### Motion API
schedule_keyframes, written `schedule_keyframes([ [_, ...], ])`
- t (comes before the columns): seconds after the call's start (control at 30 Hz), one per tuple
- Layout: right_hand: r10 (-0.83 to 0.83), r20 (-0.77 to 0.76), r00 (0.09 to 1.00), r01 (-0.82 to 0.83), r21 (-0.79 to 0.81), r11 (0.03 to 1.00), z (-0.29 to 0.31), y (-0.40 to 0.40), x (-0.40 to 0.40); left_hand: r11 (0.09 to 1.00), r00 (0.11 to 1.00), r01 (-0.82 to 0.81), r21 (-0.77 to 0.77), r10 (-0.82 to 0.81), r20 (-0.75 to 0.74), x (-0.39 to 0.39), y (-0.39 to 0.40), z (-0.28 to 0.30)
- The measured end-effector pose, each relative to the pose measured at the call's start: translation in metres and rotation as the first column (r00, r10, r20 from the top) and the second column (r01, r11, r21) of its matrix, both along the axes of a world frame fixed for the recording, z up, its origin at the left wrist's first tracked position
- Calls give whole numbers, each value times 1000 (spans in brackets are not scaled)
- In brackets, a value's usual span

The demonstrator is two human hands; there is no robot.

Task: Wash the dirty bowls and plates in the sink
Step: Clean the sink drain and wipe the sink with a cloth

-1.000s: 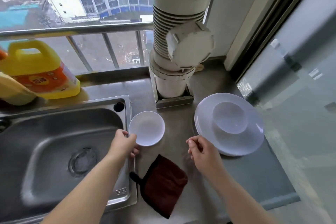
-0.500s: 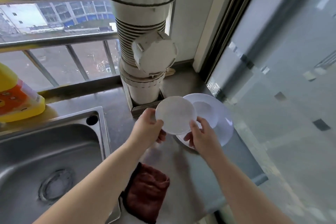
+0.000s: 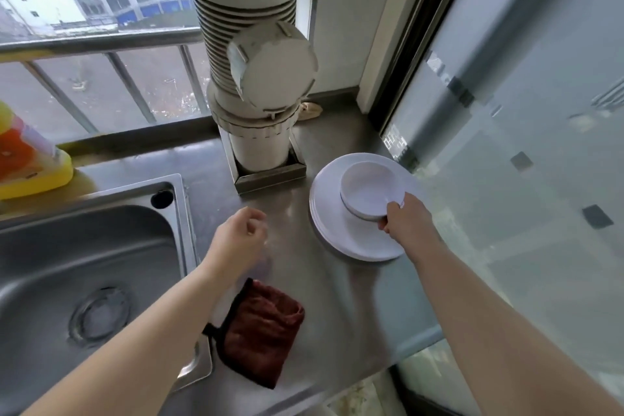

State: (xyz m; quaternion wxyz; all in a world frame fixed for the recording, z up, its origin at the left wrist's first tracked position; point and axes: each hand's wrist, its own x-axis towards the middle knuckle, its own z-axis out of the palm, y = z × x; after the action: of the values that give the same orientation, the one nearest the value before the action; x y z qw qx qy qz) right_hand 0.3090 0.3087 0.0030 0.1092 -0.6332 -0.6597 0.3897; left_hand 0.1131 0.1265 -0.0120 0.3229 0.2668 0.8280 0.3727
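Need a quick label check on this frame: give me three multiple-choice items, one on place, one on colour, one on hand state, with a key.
1. Where do the stacked white bowls sit?
A. in the sink
B. on the stack of white plates
C. on the cloth

2. What colour is the cloth on the counter?
A. dark red-brown
B. blue
C. white

3. What is the right hand doing?
A. hanging free
B. pressing the cloth
C. gripping the bowls' rim

Key: 1 B, the bowls rest on the plates right of the sink; 2 A, the cloth shows dark red-brown; 3 C, its fingers curl at the rim, while the left hand holds nothing.
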Motion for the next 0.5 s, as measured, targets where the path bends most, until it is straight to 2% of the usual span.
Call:
schedule_keyframes([
  [0.13, -7, 64, 998, 6, 22, 1000, -6, -1, 4, 1000, 999, 25, -13, -26, -43, -8, -20, -4],
  [0.17, -41, 76, 996, 37, 55, 998, -2, -4, 6, 999, 998, 29, -18, -30, -55, -12, -25, -3],
  [0.23, -52, 38, 998, 42, 230, 972, 5, -27, 6, 1000, 997, 11, -25, -13, -75, -20, -39, -1],
  [0.27, 33, -13, 999, -27, 351, 936, 5, -49, 3, 999, 996, -4, -33, 1, -93, -25, -45, -1],
  [0.33, 339, -13, 941, -286, 506, 813, -4, -109, -5, 999, 990, -26, -48, 19, -139, -34, -58, -1],
  [0.37, 494, 38, 869, -449, 479, 754, -14, -142, -11, 998, 988, -33, -50, 25, -152, -36, -65, -1],
  [0.43, 722, 136, 678, -733, 196, 652, -39, -197, -26, 997, 987, -48, -52, 40, -158, -40, -76, -3],
  [0.47, 772, 187, 608, -791, 60, 609, -56, -216, -32, 997, 987, -57, -53, 48, -156, -42, -82, -5],
  [0.5, 777, 263, 572, -809, 24, 587, -71, -229, -37, 997, 987, -64, -51, 55, -154, -43, -87, -6],
])
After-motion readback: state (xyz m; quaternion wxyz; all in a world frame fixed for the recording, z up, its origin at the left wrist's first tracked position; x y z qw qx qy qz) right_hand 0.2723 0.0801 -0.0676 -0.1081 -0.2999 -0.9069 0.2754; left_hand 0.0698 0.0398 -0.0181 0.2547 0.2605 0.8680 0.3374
